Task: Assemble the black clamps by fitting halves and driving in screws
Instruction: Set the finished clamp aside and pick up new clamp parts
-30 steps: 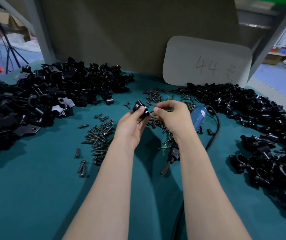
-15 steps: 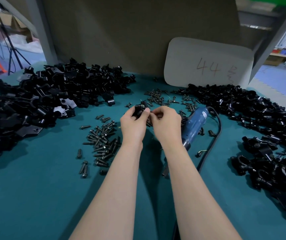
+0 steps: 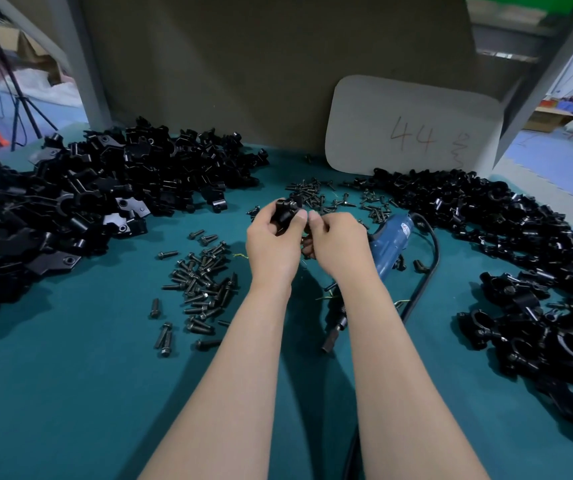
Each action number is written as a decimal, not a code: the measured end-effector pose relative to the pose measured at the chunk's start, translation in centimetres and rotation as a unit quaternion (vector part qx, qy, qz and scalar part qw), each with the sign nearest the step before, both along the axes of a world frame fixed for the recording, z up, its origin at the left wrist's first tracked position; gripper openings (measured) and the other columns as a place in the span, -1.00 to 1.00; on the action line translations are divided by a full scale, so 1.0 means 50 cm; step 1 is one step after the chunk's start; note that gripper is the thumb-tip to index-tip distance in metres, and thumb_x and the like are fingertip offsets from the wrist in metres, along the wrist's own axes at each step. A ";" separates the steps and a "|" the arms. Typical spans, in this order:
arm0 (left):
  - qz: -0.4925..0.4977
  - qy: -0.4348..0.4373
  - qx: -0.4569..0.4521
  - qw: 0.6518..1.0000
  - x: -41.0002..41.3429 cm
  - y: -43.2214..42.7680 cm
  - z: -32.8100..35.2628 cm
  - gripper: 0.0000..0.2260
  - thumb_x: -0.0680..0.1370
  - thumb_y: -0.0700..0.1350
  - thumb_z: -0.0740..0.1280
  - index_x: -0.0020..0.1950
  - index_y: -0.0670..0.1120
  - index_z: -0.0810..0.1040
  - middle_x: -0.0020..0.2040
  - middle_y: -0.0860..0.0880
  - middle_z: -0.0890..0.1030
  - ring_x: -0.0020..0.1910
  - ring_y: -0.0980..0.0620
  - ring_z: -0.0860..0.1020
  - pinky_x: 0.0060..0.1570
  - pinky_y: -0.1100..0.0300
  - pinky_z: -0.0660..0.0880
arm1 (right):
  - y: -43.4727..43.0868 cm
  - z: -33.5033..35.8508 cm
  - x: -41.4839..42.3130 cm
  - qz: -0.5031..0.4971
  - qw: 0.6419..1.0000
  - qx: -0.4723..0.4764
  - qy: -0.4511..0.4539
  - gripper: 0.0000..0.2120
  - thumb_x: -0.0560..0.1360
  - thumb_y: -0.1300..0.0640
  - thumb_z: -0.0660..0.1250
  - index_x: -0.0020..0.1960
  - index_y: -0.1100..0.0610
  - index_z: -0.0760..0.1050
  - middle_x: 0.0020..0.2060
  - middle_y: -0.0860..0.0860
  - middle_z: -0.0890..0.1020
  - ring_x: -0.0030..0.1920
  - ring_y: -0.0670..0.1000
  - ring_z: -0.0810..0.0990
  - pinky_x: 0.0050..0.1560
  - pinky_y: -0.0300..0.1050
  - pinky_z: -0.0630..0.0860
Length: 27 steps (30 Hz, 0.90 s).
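The fingers (image 3: 265, 217) of the left hand (image 3: 271, 247) are curled round one black clamp (image 3: 283, 212), which is held clear of the teal mat (image 3: 70, 375). The right hand (image 3: 340, 244) is brought close against it, thumb and forefinger pressed together just beside the clamp. Whether a screw is pinched there cannot be told.

The step in hand is judged to be the seating of a screw in a fitted pair of halves, before any driving is done. For the next move, the screw would have to be started straight in its hole and the clamp kept steady. The blue electric screwdriver (image 3: 394, 239), lying on the mat just beyond the right hand, would then have to be taken up.

Loose screws (image 3: 202, 282) are scattered near the left forearm. Further off, a heap of clamp halves (image 3: 87, 202) is seen to the left and a heap of black clamps (image 3: 520, 258) to the right. More screws (image 3: 309, 194) lie beyond the hands, and a white card (image 3: 413, 126) is propped against the back wall.
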<state>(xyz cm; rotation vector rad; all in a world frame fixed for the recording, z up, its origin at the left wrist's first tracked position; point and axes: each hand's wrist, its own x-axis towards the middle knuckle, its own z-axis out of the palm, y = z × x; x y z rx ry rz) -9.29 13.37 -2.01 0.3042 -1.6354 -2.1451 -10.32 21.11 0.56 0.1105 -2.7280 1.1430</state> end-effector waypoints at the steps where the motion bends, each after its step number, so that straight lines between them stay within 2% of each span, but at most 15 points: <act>1: -0.001 -0.001 -0.001 1.000 0.000 0.000 0.000 -0.82 0.54 -0.17 0.38 0.13 -0.04 0.55 -0.06 0.05 0.64 -0.12 0.19 0.58 -0.22 0.51 0.41 | 0.001 0.002 0.000 0.014 0.999 0.027 -0.008 -0.66 0.63 0.05 0.13 -0.07 0.29 0.52 -0.18 0.15 0.64 -0.17 0.14 0.60 -0.16 -0.05 0.51; 4: -0.018 0.002 0.007 1.000 0.003 0.002 0.007 -0.84 0.54 -0.18 0.38 0.07 0.01 0.53 -0.06 0.05 0.64 -0.09 0.19 0.58 -0.21 0.52 0.44 | 0.002 -0.003 0.004 0.018 0.996 0.083 -0.003 -0.72 0.65 0.05 0.07 -0.10 0.20 0.38 -0.23 0.08 0.51 -0.22 0.10 0.45 -0.25 -0.09 0.29; 7: -0.029 0.012 -0.002 1.000 0.004 0.001 0.013 -0.86 0.54 -0.19 0.38 0.01 0.05 0.54 -0.04 0.02 0.65 -0.05 0.16 0.59 -0.22 0.52 0.44 | -0.002 -0.007 0.007 0.010 0.998 0.058 0.001 -0.61 0.67 0.01 -0.03 -0.24 0.15 0.34 -0.35 0.00 0.43 -0.25 0.07 0.42 -0.23 -0.10 0.25; 10: -0.034 0.006 0.014 0.999 0.004 0.003 0.012 -0.91 0.55 -0.16 0.37 -0.05 0.04 0.56 -0.06 -0.02 0.65 -0.07 0.08 0.59 -0.06 0.34 0.52 | 0.002 0.002 0.007 -0.015 1.000 0.006 -0.010 -0.52 0.66 -0.08 -0.02 -0.35 0.11 0.33 -0.38 0.01 0.46 -0.27 0.08 0.44 -0.25 -0.09 0.27; 12: -0.040 -0.010 0.061 0.997 0.004 0.002 0.010 -0.97 0.56 -0.15 0.35 -0.04 -0.03 0.57 -0.05 -0.06 0.64 -0.04 0.02 0.61 0.05 0.22 0.55 | 0.027 0.015 0.005 -0.070 0.997 0.027 0.001 -0.52 0.62 -0.18 0.00 -0.21 0.14 0.45 -0.24 0.06 0.54 -0.18 0.10 0.51 -0.19 -0.09 0.32; 14: -0.057 -0.027 0.132 0.989 0.002 -0.004 0.006 -0.96 0.57 -0.16 0.34 0.00 -0.09 0.56 0.01 -0.07 0.63 -0.05 0.02 0.64 0.03 0.27 0.57 | 0.074 0.024 -0.003 -0.145 0.987 0.063 -0.014 -0.54 0.57 -0.22 0.14 0.14 0.16 0.46 0.12 0.15 0.51 0.05 0.17 0.54 -0.04 -0.04 0.39; 15: -0.066 -0.038 0.164 0.984 0.000 -0.008 0.004 -0.94 0.58 -0.15 0.34 0.02 -0.12 0.55 0.03 -0.09 0.63 -0.07 0.03 0.65 0.01 0.29 0.58 | 0.098 0.027 -0.003 -0.167 0.981 0.076 -0.056 -0.47 0.54 -0.22 0.22 0.31 0.16 0.36 0.29 0.18 0.38 0.16 0.21 0.50 0.05 0.01 0.41; 17: -0.078 -0.057 0.206 0.974 -0.001 -0.015 0.000 -0.92 0.57 -0.15 0.35 -0.03 -0.16 0.55 0.02 -0.13 0.63 -0.13 0.01 0.65 -0.01 0.27 0.59 | 0.129 0.027 0.003 -0.179 0.969 0.080 -0.150 -0.25 0.48 -0.22 0.32 0.48 0.14 0.14 0.42 0.21 0.18 0.27 0.28 0.42 0.18 0.10 0.41; 20: -0.089 -0.075 0.235 0.965 -0.001 -0.018 -0.001 -0.92 0.56 -0.18 0.36 -0.09 -0.19 0.54 -0.02 -0.16 0.63 -0.16 -0.02 0.65 -0.03 0.24 0.61 | 0.133 0.013 0.005 -0.167 0.961 0.066 -0.210 -0.06 0.44 -0.14 0.42 0.55 0.10 -0.11 0.42 0.23 0.21 0.29 0.29 0.39 0.22 0.13 0.41; 22: -0.087 -0.083 0.237 0.964 0.000 -0.021 -0.002 -0.93 0.57 -0.21 0.35 -0.08 -0.20 0.54 -0.02 -0.17 0.63 -0.15 -0.03 0.64 -0.05 0.24 0.61 | 0.132 0.006 0.002 -0.168 0.962 0.023 -0.215 -0.07 0.43 -0.01 0.46 0.53 0.16 -0.10 0.33 0.25 0.36 0.18 0.26 0.48 0.13 0.10 0.50; 24: -0.074 -0.092 0.226 0.967 -0.002 -0.026 -0.005 -0.95 0.57 -0.22 0.34 -0.08 -0.19 0.54 0.00 -0.17 0.63 -0.15 -0.02 0.64 -0.04 0.23 0.61 | 0.143 0.008 -0.005 -0.181 0.963 -0.037 -0.197 -0.24 0.43 0.09 0.45 0.45 0.25 0.08 0.19 0.25 0.48 0.02 0.20 0.55 -0.07 0.04 0.54; 25: -0.067 -0.098 0.222 0.968 -0.003 -0.029 -0.007 -0.96 0.56 -0.23 0.35 -0.08 -0.18 0.55 0.02 -0.17 0.63 -0.14 -0.01 0.64 -0.01 0.21 0.61 | 0.153 0.014 -0.008 -0.194 0.965 -0.061 -0.166 -0.36 0.44 0.12 0.42 0.38 0.30 0.20 0.14 0.24 0.53 -0.07 0.16 0.55 -0.20 -0.01 0.53; 27: -0.061 -0.113 0.220 0.967 -0.004 -0.033 -0.009 -0.97 0.55 -0.24 0.36 -0.03 -0.19 0.56 0.07 -0.16 0.62 -0.09 0.00 0.64 0.04 0.19 0.59 | 0.175 0.028 -0.013 -0.234 0.965 -0.085 -0.082 -0.58 0.45 0.15 0.35 0.23 0.33 0.40 0.03 0.23 0.60 -0.31 0.06 0.47 -0.43 -0.16 0.34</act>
